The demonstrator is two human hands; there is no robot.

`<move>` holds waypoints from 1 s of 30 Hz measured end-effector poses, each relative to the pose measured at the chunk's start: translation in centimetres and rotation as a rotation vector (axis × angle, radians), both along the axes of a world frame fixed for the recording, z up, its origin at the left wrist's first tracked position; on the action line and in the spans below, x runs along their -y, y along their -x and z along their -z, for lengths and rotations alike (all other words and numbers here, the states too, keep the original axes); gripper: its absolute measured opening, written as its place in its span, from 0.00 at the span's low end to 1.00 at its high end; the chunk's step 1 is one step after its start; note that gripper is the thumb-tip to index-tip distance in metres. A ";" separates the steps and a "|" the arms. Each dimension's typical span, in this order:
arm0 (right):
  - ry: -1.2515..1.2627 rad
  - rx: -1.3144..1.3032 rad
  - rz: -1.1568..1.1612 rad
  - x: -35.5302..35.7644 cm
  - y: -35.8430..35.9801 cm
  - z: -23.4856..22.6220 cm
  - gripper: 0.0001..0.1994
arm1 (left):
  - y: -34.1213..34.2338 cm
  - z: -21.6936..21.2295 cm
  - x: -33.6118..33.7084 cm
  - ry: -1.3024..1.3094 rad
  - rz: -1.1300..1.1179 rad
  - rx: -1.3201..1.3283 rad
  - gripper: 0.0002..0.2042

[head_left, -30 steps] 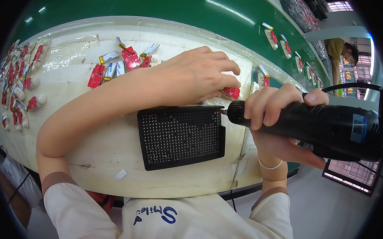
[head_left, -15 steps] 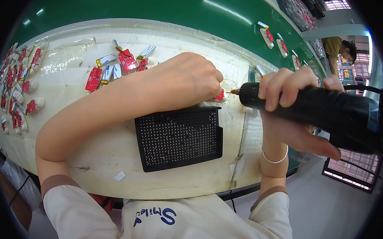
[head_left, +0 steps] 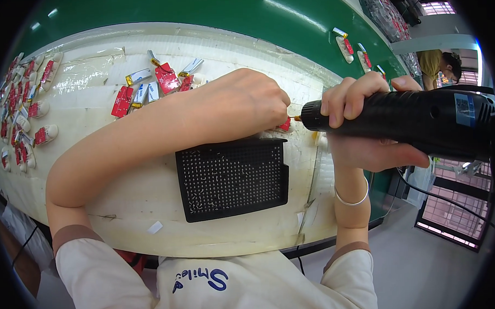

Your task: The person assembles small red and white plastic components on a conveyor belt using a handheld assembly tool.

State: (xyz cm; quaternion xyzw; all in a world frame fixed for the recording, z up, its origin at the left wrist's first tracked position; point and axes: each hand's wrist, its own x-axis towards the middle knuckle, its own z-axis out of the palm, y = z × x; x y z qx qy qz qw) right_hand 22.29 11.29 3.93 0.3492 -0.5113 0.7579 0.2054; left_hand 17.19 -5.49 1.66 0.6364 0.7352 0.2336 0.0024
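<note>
My left hand [head_left: 251, 102] is closed, knuckles up, just beyond a black tray [head_left: 238, 212]. From under its fingers shows a small red circuit board [head_left: 285, 124], pinched there; most of the piece is hidden. Wrapped in my right hand [head_left: 356, 150] is a black electric screwdriver [head_left: 409, 116], held nearly level. Its bit points left and reaches the red board beside my left fingertips; exact contact cannot be made out. The tray has rows of little holes, many holding tiny pale screws.
Beyond my left forearm lie loose red boards [head_left: 167, 78] and silver batteries [head_left: 190, 67]. Several white shells with red boards [head_left: 45, 134] crowd the left side. More such shells [head_left: 344, 48] rest on the green surface. Another person [head_left: 433, 66] is at far right.
The screwdriver has moved left and levelled out, bringing its bit from a short gap up to the red board. My left hand has stayed almost still.
</note>
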 end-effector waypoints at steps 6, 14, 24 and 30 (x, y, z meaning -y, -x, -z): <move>-0.156 0.034 0.036 0.0 -0.5 -0.5 0.45 | -0.6 -0.4 0.0 0.052 -0.071 -0.025 0.04; 0.083 0.002 0.136 -0.9 -2.0 -2.0 0.48 | -2.0 0.7 1.9 -0.093 -0.414 -0.105 0.09; 0.070 0.125 0.358 -3.4 -1.4 -1.8 0.45 | 0.5 -0.4 14.1 -0.039 -0.963 -0.343 0.07; 0.160 -0.072 0.370 -7.1 -3.1 -5.2 0.45 | 1.8 -1.3 19.2 0.056 -1.259 -0.414 0.07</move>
